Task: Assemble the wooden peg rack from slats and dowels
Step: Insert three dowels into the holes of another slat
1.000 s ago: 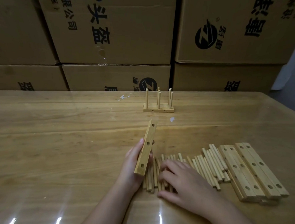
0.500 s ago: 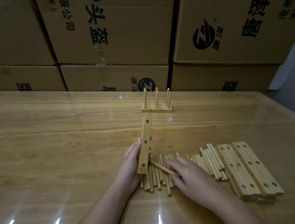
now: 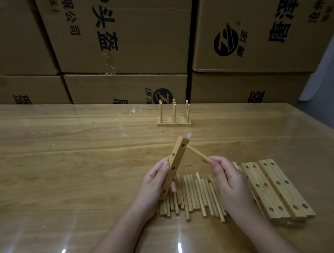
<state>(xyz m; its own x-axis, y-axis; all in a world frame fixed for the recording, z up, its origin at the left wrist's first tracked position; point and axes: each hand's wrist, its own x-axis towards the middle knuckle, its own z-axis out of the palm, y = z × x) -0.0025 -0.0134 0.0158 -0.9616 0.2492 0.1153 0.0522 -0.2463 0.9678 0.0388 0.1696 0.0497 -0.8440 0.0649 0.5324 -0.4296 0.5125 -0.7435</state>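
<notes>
- The slat (image 3: 176, 161) was held up off the bench (image 3: 65, 160), standing on a slant with its top end leaning to the right. Four holes showed along the face turned toward the other hand.
- The person's left hand (image 3: 153, 183) gripped that slat around its lower half, thumb on the near edge and fingers wrapped round behind.
- The right hand (image 3: 230, 183) pinched one dowel (image 3: 198, 154) by its near end. The dowel pointed up and to the left.
- The dowel's far tip met the slat right at the topmost hole. I could not tell whether it had gone in.
- Beneath both hands, a row of loose dowels (image 3: 193, 194) lay side by side on the bench, running roughly away from the person. The slat's bottom end hung just over the left end of that row.
- To the right of the row, touching its end, sat a pile of spare slats (image 3: 278, 190), laid flat and parallel with their holes facing up.
- Farther back on the bench, well apart from the hands, stood a finished peg rack (image 3: 174, 124), a low base with pegs upright in it.
- Behind the bench rose a wall of stacked cardboard boxes (image 3: 131, 38) printed with dark characters and a round logo.
</notes>
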